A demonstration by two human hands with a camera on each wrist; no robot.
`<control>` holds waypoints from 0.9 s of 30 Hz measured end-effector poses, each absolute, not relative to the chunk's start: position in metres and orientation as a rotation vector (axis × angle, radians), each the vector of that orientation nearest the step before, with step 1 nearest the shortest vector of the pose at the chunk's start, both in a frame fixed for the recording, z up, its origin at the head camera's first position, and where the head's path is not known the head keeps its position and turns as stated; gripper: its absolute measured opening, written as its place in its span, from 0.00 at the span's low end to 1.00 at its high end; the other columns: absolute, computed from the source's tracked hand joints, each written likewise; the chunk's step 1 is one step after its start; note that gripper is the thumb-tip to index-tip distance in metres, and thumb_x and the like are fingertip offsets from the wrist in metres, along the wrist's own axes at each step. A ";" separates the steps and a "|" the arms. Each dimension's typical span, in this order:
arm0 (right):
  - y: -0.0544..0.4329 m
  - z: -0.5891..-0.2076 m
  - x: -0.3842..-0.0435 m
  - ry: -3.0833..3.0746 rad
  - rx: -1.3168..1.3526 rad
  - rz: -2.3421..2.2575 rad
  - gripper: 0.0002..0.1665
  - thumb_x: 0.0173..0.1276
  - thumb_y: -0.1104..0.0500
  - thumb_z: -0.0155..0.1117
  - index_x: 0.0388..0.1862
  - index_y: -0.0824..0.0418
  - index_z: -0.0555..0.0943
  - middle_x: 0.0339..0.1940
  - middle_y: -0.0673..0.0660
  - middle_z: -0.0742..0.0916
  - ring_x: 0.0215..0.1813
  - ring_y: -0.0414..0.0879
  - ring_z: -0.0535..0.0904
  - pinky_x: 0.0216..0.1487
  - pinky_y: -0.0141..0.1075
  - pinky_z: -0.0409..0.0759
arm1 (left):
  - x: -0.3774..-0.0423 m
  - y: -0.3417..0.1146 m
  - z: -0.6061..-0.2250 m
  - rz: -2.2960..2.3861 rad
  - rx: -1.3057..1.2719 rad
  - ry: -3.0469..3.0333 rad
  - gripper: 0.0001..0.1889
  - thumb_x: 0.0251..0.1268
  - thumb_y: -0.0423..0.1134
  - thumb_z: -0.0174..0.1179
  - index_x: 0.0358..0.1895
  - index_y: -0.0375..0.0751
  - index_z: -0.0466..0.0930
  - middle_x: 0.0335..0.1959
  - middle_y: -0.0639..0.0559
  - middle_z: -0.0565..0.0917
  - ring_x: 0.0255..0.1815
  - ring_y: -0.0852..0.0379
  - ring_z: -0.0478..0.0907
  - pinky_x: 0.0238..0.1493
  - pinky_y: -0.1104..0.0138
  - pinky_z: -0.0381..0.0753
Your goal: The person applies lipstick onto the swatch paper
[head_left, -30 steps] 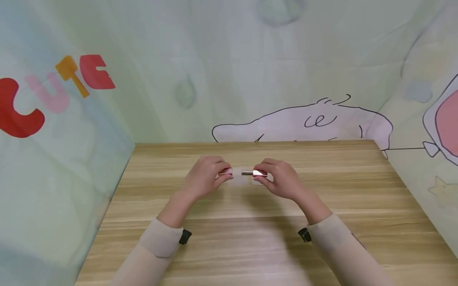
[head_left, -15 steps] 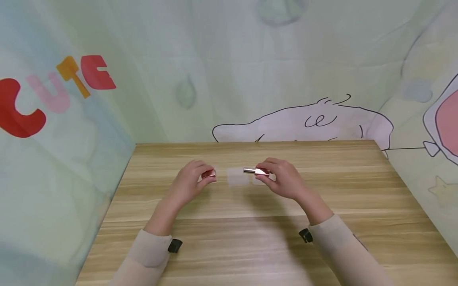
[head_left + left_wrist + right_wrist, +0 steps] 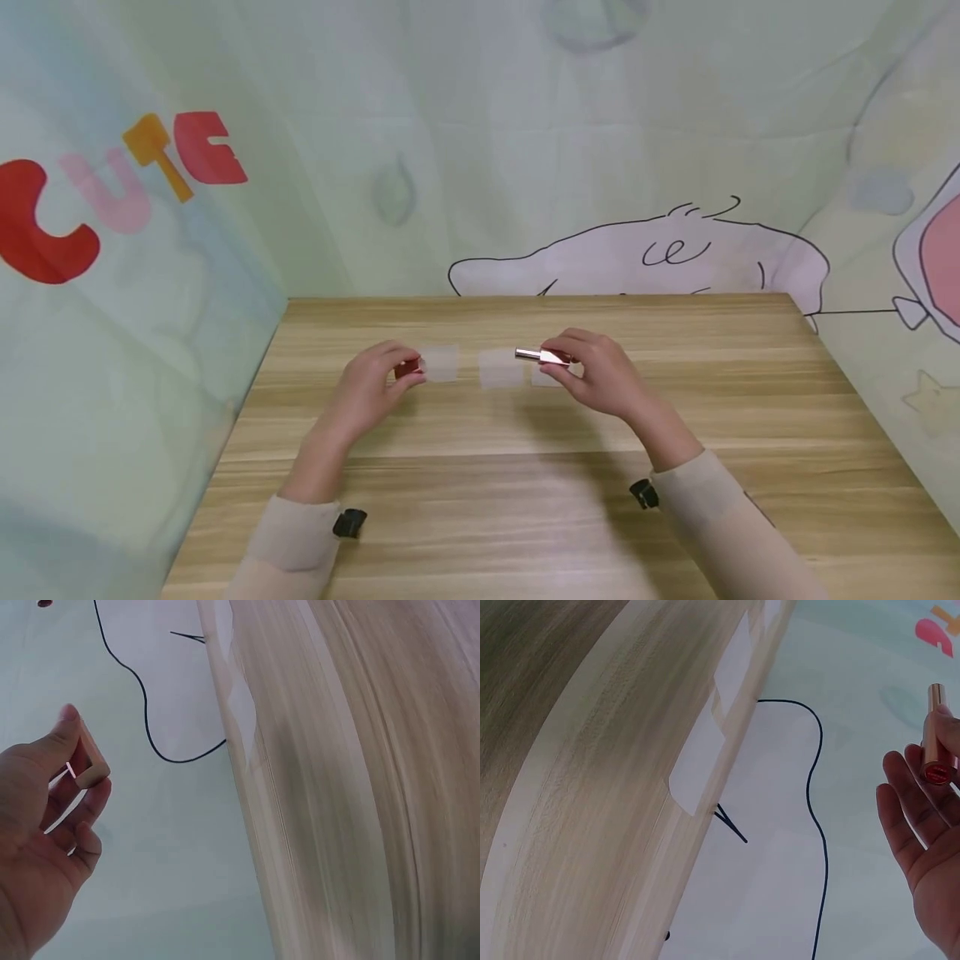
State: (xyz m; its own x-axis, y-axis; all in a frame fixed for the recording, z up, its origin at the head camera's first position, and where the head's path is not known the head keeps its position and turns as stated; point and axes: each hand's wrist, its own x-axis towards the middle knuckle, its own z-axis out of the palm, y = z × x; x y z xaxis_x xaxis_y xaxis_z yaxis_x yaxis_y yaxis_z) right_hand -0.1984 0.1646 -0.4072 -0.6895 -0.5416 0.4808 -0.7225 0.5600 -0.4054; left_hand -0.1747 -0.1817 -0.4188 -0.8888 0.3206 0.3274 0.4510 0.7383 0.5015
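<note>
My right hand (image 3: 607, 375) pinches a lipstick (image 3: 542, 356) above the table, its narrow metallic end pointing left. In the right wrist view the lipstick (image 3: 934, 742) is a shiny rose-gold tube with a red round label on its base. Well to the left, my left hand (image 3: 367, 387) pinches the lipstick cap (image 3: 409, 367), which is apart from the tube. Seen from the left wrist, the cap (image 3: 93, 761) is a small squarish rose-gold piece between thumb and fingers. Part of each piece is hidden by fingers.
Three pale, flat squares lie in a row on the wooden table (image 3: 480, 500): a left square (image 3: 441, 363), a middle square (image 3: 498, 371) and a right square (image 3: 547, 377), partly behind my right hand. A printed curtain (image 3: 337, 167) hangs around the table's back and sides.
My left hand has moved left with the cap, away from the lipstick, uncovering the left square. The right hand has shifted only slightly, and the lipstick now tilts a little.
</note>
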 end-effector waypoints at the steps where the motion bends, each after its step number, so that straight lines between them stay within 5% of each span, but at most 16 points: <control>1: 0.165 -0.407 -0.199 -2.496 1.045 0.856 0.11 0.64 0.58 0.76 0.43 0.60 0.87 0.33 0.48 0.85 0.33 0.39 0.78 0.32 0.35 0.77 | -0.174 -0.185 -0.419 -0.878 -0.603 -2.716 0.14 0.59 0.36 0.74 0.46 0.35 0.86 0.40 0.50 0.84 0.39 0.54 0.79 0.44 0.57 0.82; 11: 0.167 -0.412 -0.201 -2.501 1.025 0.917 0.10 0.66 0.58 0.74 0.44 0.60 0.87 0.33 0.48 0.85 0.34 0.39 0.79 0.35 0.41 0.82 | -0.167 -0.207 -0.429 -0.898 -0.549 -2.649 0.09 0.57 0.31 0.74 0.39 0.36 0.85 0.36 0.49 0.84 0.36 0.52 0.83 0.38 0.53 0.84; 27: 0.170 -0.416 -0.202 -2.478 1.018 0.916 0.12 0.66 0.59 0.74 0.45 0.62 0.87 0.35 0.50 0.87 0.35 0.40 0.82 0.38 0.36 0.84 | -0.157 -0.239 -0.429 -0.845 -0.346 -2.674 0.09 0.62 0.34 0.72 0.43 0.38 0.84 0.38 0.47 0.85 0.39 0.48 0.83 0.36 0.58 0.79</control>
State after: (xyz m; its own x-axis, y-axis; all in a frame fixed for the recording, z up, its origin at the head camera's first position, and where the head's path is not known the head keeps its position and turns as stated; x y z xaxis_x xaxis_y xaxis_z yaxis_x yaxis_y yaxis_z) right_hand -0.2016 0.1700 -0.4157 -0.6997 -0.5159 0.4942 -0.7133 0.5432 -0.4428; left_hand -0.1568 -0.2386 -0.4294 -0.9212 0.1333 0.3655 0.3192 0.7962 0.5140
